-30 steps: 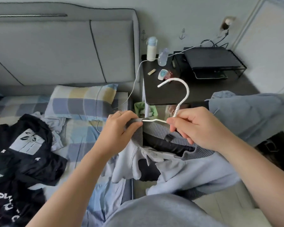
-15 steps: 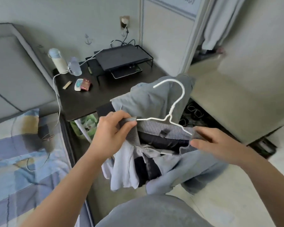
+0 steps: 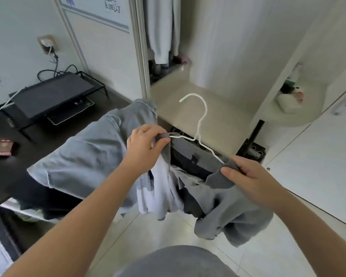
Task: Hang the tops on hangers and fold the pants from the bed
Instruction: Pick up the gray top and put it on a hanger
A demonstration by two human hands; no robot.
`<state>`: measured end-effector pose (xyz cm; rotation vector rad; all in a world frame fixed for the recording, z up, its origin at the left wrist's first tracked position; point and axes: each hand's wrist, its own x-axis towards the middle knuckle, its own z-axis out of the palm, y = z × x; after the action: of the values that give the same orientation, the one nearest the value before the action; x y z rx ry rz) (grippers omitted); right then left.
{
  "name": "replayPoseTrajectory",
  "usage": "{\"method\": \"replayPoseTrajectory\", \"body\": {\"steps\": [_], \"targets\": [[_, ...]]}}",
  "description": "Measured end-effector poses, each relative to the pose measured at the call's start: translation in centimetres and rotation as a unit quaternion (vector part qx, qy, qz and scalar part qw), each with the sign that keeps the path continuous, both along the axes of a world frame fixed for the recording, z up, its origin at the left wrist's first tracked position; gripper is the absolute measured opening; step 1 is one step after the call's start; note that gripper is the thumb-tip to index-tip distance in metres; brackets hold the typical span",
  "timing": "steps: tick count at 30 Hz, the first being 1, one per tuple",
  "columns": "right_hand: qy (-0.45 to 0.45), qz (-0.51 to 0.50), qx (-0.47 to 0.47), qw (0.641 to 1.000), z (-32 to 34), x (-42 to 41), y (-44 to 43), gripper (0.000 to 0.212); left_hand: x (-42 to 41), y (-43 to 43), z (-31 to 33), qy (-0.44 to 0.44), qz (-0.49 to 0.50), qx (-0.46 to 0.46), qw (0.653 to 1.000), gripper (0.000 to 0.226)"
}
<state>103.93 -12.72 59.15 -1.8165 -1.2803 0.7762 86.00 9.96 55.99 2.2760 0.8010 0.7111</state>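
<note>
And round we went! A second earlier we had been looking at the bed; now the view had swung right across the desk and on to the open wardrobe. The grey top came with it, slung between both hands above the tiled floor, with the white wire hanger already inside its neckline and the hook standing up free.

The big change was in the right hand. It had been gripping the hanger at the base of the hook, and we saw it slide down the wire arm to the far shoulder. There its fingers were pinching the ribbed collar over the hanger's end. The left hand had not budged: its fingers stayed clenched on the other end of the collar and the wire beneath it.

So we judged the threading done on both shoulders and the carry to the wardrobe begun. What we reckoned was left for this top was a grip back on the hook and a hang on the rail. We could not see a rail from here. A pale blue garment, denim by the look of it, lay draped over the desk edge just beside the left hand, not yet dealt with.
</note>
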Motion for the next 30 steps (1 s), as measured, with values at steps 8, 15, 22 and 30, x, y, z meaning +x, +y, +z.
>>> {"method": "replayPoseTrajectory", "body": {"steps": [8,15,22,30], "targets": [[0.079,-0.140,0.064,0.985,0.2,3.1,3.6,0.022,7.0,1.9,0.5,0.032,-0.056,-0.070,0.995,0.042],[0.096,-0.305,0.183,0.930,3.1,6.9,11.4,0.035,9.9,4.0,3.5,0.004,-0.180,-0.169,0.969,0.026],[0.095,-0.378,0.278,0.878,8.3,9.4,20.9,0.039,12.7,8.6,9.1,0.007,-0.284,-0.120,0.951,0.037],[0.179,-0.370,0.372,0.832,16.9,11.5,33.1,0.012,15.9,17.1,17.0,-0.023,-0.270,0.005,0.963,0.044]]}}
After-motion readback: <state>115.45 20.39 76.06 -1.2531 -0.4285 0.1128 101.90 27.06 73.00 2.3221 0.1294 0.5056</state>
